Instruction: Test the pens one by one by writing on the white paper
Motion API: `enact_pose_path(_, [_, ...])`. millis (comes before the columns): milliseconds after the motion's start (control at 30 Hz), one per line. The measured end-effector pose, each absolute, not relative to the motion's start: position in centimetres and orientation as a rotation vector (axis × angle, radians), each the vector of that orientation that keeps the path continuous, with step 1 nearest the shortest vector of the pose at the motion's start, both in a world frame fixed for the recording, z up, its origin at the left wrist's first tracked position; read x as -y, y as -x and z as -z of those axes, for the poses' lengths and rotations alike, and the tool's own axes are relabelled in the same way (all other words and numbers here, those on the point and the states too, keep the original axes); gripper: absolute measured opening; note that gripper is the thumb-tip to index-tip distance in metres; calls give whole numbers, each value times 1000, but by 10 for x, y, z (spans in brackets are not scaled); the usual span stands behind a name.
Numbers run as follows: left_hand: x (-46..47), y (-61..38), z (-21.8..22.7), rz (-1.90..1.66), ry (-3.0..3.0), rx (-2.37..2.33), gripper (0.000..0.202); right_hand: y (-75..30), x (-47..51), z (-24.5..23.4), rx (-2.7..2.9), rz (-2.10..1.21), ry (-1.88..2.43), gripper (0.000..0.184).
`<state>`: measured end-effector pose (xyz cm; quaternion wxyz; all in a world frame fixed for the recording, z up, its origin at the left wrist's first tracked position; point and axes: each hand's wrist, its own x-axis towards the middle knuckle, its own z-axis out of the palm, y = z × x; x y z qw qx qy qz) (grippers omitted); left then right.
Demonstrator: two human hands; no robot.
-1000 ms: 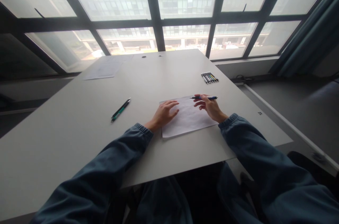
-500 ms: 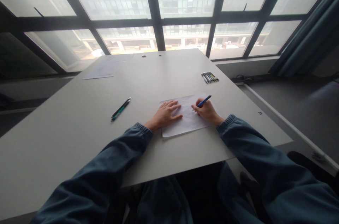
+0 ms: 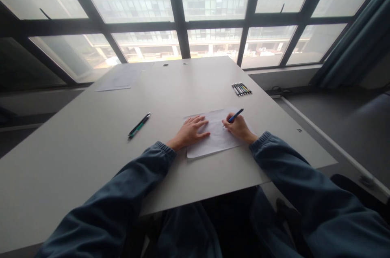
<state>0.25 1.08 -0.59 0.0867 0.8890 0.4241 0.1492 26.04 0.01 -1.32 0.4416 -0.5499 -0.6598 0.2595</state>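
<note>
A white sheet of paper (image 3: pixel 217 140) lies on the grey table (image 3: pixel 91 148) in front of me. My left hand (image 3: pixel 190 132) rests flat on the sheet's left part, fingers stretched out and holding nothing. My right hand (image 3: pixel 239 127) is closed around a blue pen (image 3: pixel 236 115), whose tip meets the paper near the sheet's upper middle. The pen's rear end points up and to the right.
A green and black pen (image 3: pixel 139 126) lies alone on the table to the left. A row of several pens (image 3: pixel 241 88) sits at the far right. Another paper sheet (image 3: pixel 117 80) lies at the far left, below the window. The table's right edge drops to a dark floor.
A second ago my right hand held the blue pen level above the sheet. It has since turned the pen into a writing grip and brought the tip down onto the paper. My left hand flattened slightly.
</note>
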Motion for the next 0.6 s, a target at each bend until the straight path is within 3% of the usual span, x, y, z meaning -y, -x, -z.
enact_pose_path(233, [-11,-3,7,-593,-2622,-1220,64,-260,2,5,1452,-704,1190,37])
enact_pose_path(433, [-2,-8,-5,-944,-2544,-1146,43,-257,14,-12,1490,-1242,873,37])
enact_pose_path(600, [0,-9,-9,-1018,-2565,-955,36,-255,24,-20,1541,-1337,792,29])
